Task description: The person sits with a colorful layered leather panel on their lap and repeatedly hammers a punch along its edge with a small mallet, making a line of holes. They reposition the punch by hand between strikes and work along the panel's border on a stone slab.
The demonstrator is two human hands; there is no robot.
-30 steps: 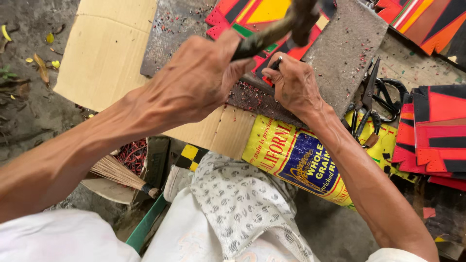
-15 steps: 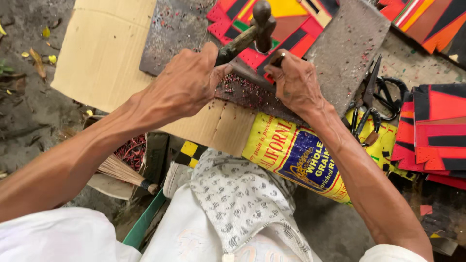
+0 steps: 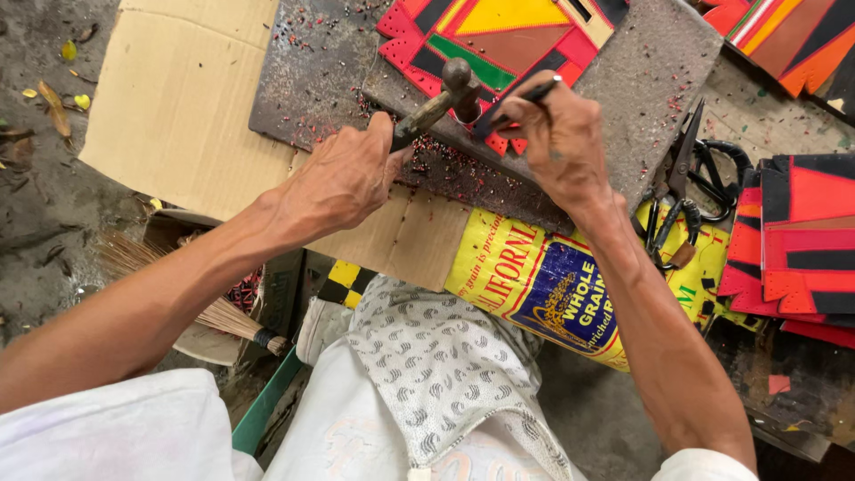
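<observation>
Head view: grey slab [image 3: 641, 89] on cardboard [image 3: 178, 107], dirt ground [image 3: 44, 205] around.

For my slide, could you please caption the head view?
Left hand holds a hammer over a punch held by the right hand on colourful patchwork, scissors nearby.

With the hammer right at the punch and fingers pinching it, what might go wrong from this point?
1. The right hand pinches the thin punch close beside the hammer head; a glancing blow could strike the fingers.
2. The punch stands near the zigzag edge of the coloured patchwork piece; a slip may tear that edge.
3. Loose punched bits litter the grey slab, so the piece might shift.
</observation>
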